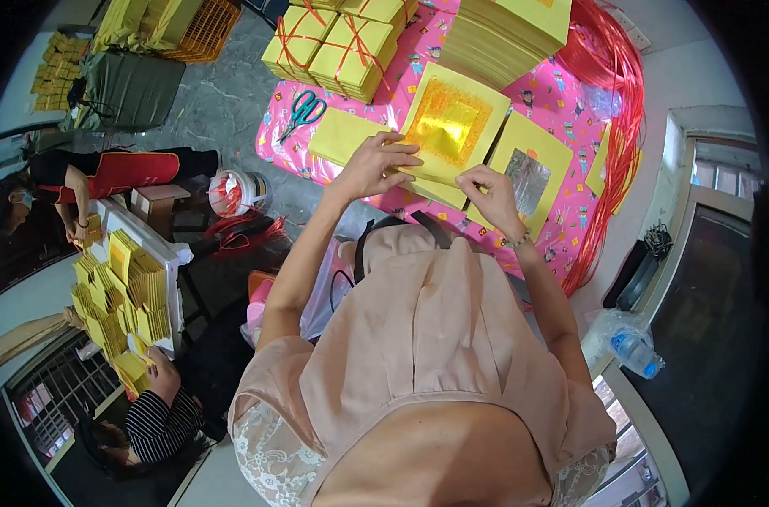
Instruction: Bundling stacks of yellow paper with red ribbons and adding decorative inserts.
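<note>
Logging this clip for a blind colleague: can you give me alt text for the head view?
Seen from above, a person's left hand and right hand grip the near edge of a yellow paper sheet with a gold foil square on a pink patterned table. Tied yellow paper bundles, green scissors and red string lie around it.

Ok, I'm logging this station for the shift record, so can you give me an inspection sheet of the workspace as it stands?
Surface: table under a pink patterned cloth, mostly covered.
Job's things: stack of yellow sheets with a gold foil square; beside it a yellow sheet with a silver foil square.
Clutter: green-handled scissors, tied yellow bundles, tall yellow stack, red ribbon strands.
Hands: left hand and right hand pinch the gold-foil stack's near edge.
Cables: nothing seen.
Surroundings: two other people at a side table with yellow stacks; a water bottle on the ledge at right.
</note>
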A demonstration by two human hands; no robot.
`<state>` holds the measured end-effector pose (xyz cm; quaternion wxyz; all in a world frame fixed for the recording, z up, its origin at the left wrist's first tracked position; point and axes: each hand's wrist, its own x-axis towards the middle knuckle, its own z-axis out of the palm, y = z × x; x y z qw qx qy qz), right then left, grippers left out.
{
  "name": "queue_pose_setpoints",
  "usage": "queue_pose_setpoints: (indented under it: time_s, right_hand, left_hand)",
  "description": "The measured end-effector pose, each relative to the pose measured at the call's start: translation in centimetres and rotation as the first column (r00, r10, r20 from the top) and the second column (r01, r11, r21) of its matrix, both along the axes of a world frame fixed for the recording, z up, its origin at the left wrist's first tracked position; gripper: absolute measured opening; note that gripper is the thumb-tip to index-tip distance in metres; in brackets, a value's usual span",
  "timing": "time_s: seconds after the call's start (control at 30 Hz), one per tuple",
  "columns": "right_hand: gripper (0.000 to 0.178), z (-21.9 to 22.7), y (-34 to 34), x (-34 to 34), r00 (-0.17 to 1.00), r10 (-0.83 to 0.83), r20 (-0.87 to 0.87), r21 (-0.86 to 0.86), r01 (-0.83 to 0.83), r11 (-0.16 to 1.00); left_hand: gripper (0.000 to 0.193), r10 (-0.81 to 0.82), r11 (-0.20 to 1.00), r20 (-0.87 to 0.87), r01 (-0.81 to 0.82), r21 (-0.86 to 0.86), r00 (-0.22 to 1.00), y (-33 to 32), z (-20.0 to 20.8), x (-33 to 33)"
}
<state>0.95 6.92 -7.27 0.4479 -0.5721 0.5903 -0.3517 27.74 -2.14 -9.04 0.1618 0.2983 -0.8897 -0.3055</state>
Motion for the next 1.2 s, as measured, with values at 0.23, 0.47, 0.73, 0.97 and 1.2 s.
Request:
queue_pose_setpoints:
  time_s: [0.23,0.47,0.73,0.97,1.2]
  right_hand:
    - [0.019,-1.6,-0.3,-0.6,1.0,-0.001,-0.015,-0.012,0.001,1.0]
    - [0.019,-1.7,-0.3,-0.5,0.999,-0.028,0.02,0.0,0.028,1.0]
    - [0.019,-1.6,-0.3,-0.5,1.0,-0.025,0.008,0.003,0.025,1.0]
    - [0.02,-1.6,-0.4,-0.5,0.999,-0.03,0.016,-0.003,0.03,1.0]
    - [0.02,-1.7,-0.3,-0.5,1.0,-0.03,0.002,0.004,0.03,1.0]
  left_hand:
    - [0.037,0.025,0.994,-0.042,-0.02,0.109,0.999,-0.3,0.1,-0.3]
    - [0.039,0.047,0.988,-0.066,-0.036,0.151,0.997,-0.1,0.0,-0.1]
    - [0.04,0.061,0.982,-0.056,-0.051,0.179,0.997,-0.1,0.1,-0.2]
    - [0.041,0.066,0.98,-0.045,-0.056,0.19,0.997,-0.1,0.1,-0.2]
    - [0.042,0.055,0.976,-0.044,-0.044,0.215,0.998,-0.2,0.0,-0.1]
